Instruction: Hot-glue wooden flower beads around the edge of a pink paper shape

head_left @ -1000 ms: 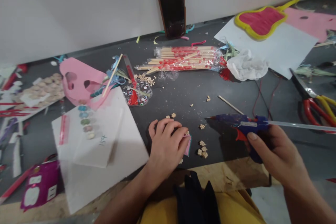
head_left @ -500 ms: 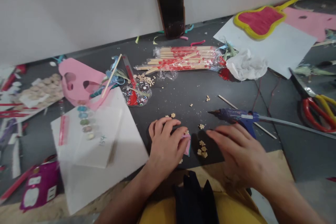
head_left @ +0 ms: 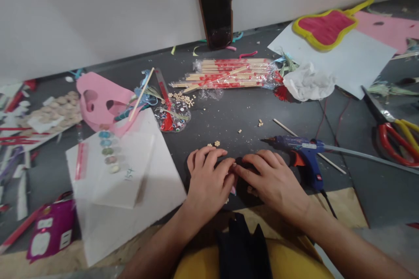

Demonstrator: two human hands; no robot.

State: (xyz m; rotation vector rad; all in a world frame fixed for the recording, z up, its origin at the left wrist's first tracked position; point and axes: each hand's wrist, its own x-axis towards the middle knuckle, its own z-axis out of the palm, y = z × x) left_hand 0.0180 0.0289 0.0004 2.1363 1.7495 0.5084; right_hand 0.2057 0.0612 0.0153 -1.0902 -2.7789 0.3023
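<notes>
My left hand [head_left: 209,178] is closed at the table's front, thumb and index finger pinching a small pink piece [head_left: 233,190] that is mostly covered. Against those fingertips rests my right hand [head_left: 273,178], its fingers curled and its index tip at the pink piece; whatever it pinches is hidden. Tiny pale flower-shaped pieces [head_left: 217,143] lie just beyond my left hand. More of them [head_left: 252,190] show partly beneath my right hand. To its right, a blue glue gun [head_left: 306,150] lies with a long clear stick in its back.
Scissors [head_left: 389,126] lie at far right. Bundled wooden sticks [head_left: 229,72] in plastic stand across the back, near a dark phone-like slab [head_left: 216,8]. White sheets [head_left: 163,183], a pink mask shape [head_left: 104,100] and a purple box [head_left: 52,229] occupy the left.
My right hand has moved left, from beside the glue gun to my left fingertips, covering most of the loose flower-shaped pieces. My left hand keeps its pinch on the pink piece.
</notes>
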